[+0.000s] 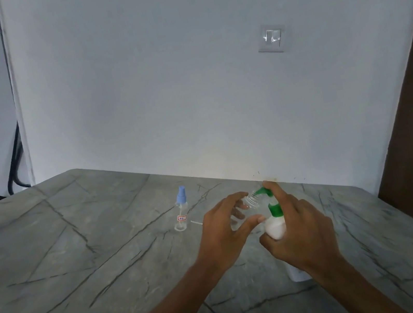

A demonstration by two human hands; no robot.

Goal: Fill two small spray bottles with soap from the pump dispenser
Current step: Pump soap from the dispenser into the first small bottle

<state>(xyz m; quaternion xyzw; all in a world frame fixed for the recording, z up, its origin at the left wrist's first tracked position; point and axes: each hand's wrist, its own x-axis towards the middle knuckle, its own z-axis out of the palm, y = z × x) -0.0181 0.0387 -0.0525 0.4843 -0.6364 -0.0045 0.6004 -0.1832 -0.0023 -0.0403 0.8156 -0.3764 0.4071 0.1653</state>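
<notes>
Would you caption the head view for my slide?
Left hand holds a clear bottle at the green pump spout; right hand grips the soap dispenser.

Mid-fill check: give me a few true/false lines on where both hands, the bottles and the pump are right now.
1. The left hand holds a clear bottle, uncapped, with its mouth tipped up to the green pump spout. True.
2. The right hand lies flat on the table, away from the soap. False: its fingers wrap the white pump dispenser, with one finger on top of the pump head.
3. The blue-capped spray bottle stands upright, apart from both hands. True.
4. That blue-capped bottle is open, with its cap off. False: the blue sprayer cap sits on it.
</notes>
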